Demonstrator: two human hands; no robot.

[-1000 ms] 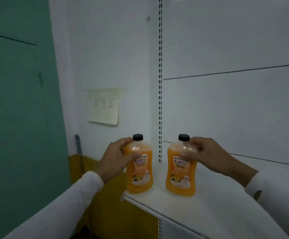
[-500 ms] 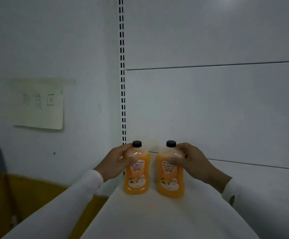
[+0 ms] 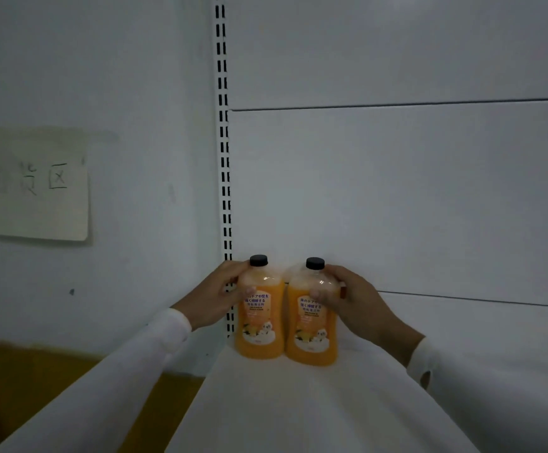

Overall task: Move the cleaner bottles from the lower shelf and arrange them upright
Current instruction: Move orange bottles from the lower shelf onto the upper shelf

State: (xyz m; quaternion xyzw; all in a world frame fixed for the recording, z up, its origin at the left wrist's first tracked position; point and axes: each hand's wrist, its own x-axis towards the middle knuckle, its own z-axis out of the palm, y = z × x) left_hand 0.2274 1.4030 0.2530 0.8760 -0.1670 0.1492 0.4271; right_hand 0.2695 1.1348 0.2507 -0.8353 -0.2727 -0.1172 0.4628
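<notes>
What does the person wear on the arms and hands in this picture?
Both arms are in long white sleeves: the left sleeve ends at the wrist, and the right sleeve has a small dark mark at its cuff. The left hand and right hand are bare, without gloves.

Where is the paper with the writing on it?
In the head view, the paper sign sticks on the wall at the far left, left of the slotted shelf rail and higher than the two orange bottles.
</notes>
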